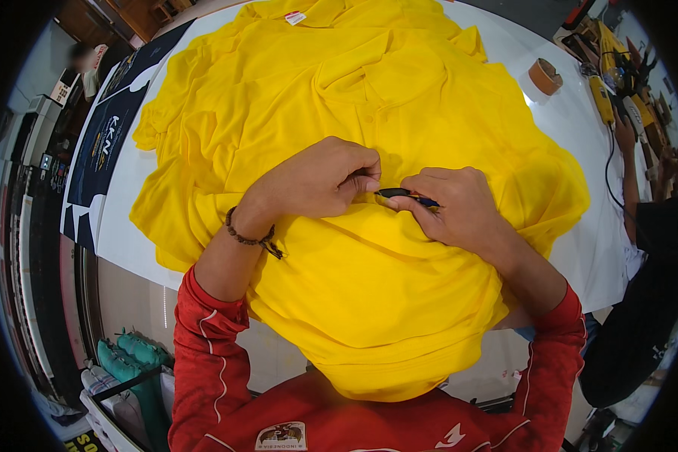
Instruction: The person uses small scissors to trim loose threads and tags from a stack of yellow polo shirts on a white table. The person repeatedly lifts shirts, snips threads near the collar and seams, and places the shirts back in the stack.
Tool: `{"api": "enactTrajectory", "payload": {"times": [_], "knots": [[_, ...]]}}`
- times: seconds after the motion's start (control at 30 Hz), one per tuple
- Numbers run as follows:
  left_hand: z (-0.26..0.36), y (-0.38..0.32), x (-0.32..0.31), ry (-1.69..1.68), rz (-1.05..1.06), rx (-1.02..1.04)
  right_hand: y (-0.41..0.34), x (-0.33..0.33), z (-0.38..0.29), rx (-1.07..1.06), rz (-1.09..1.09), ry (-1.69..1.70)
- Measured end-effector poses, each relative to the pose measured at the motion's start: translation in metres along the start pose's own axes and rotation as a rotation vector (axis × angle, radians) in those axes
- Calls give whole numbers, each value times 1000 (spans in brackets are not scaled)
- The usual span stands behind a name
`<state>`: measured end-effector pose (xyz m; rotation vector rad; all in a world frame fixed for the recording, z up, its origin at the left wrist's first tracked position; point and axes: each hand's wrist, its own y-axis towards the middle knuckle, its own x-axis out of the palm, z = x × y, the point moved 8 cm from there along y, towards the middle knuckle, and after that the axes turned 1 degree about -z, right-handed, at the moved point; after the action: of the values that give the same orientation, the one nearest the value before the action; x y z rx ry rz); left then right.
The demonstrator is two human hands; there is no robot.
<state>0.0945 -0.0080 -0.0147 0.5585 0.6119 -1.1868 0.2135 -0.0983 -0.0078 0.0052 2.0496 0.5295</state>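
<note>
A yellow collared shirt with a buttoned placket lies spread before me, its near end hanging over the table edge towards my lap. My left hand has thumb and forefinger pinched together at the shirt front, apparently on its cloth; a thread there would be too small to see. In my right hand is a small dark hand tool, perhaps thread snips, its tip pointing at my left fingertips. The fingers cover much of this tool. Beneath and beyond lies more yellow garment cloth, with a white neck label.
The white table carries a roll of brown tape and dark printed fabric panels. At right are a yellow corded tool and another person's arm. A large machine and wrapped rolls stand at left.
</note>
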Motion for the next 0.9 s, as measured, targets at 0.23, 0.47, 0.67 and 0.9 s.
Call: {"api": "enactTrajectory", "payload": {"times": [0.23,0.47,0.67,0.9], "knots": [[-3,-2,-11,-49,154,33,-1,2,4,27,1,18],[-12,-6,-27,-449,310,-17,-5,-5,21,220,128,134],[-12,-20,-51,-383,547,44,1,-10,31,385,93,459],[20,-121,-107,-221,927,90,-5,-9,65,435,268,709]]}}
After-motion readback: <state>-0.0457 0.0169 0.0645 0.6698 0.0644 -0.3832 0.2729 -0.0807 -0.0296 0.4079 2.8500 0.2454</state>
